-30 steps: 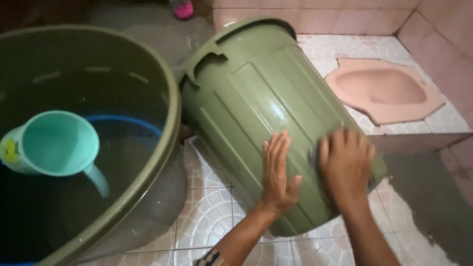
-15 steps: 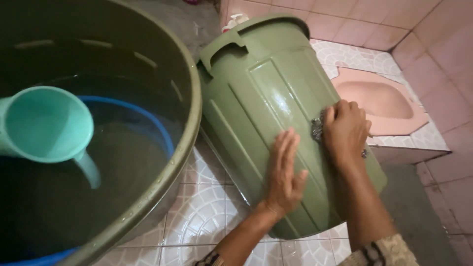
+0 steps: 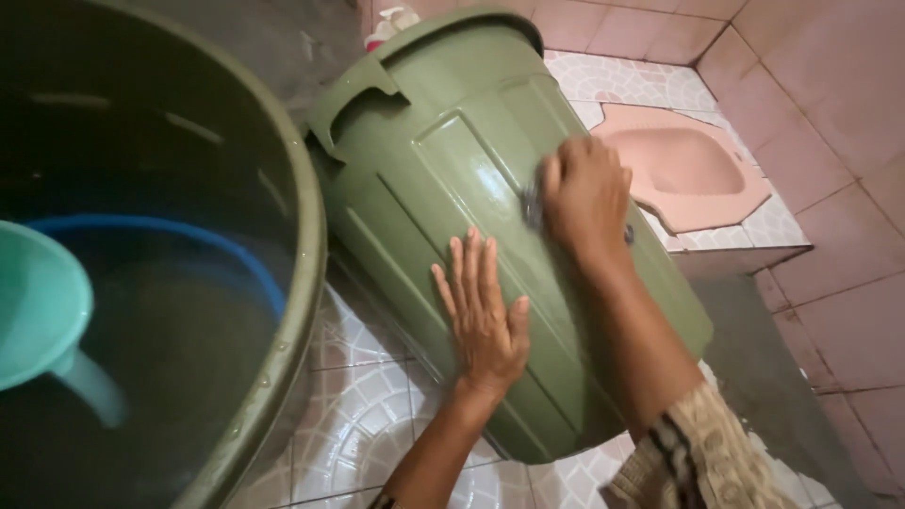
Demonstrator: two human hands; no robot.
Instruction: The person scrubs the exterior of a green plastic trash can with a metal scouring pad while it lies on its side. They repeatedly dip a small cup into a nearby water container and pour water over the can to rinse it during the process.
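Green bin tilted under flat, spread left hand; right hand clutches scrubber.

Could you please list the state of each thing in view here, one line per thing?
green bin: tipped on its side, wet and glossy
left hand: flat on the bin, fingers spread
right hand: pressing a scrubber to the bin wall
large tub: upright, holding water
teal dipper: floating in the tub
squat toilet: uncovered
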